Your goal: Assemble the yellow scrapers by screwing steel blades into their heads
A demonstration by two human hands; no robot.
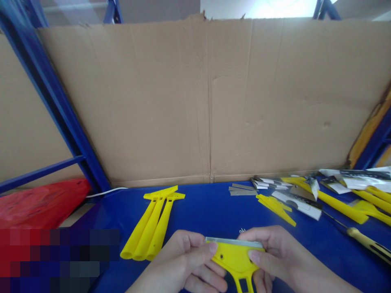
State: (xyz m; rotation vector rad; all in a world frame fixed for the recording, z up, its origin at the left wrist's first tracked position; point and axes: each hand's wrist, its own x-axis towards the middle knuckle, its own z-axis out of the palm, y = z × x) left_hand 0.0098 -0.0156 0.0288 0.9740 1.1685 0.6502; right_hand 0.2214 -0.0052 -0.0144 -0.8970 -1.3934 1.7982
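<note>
Between my two hands is a yellow scraper [236,258] with a metal blade along its top edge and small dark holes in its head. Its handle runs down out of the frame. My left hand [195,260] pinches the left end of the head, thumb on the front face. At the right end, my right hand [275,256] grips it the same way. Just behind the blade lie some tiny metal screws [242,230]. To the left, three yellow scraper handles [149,228] lie side by side on the blue tabletop [201,207].
Flat metal blades [242,190] and small yellow plastic pieces [276,207] lie at the back right. Beyond are packaged blades [297,203], more yellow scrapers [342,205] and a screwdriver [366,243]. Cardboard [159,101] walls the back. A red bag [45,201] sits left.
</note>
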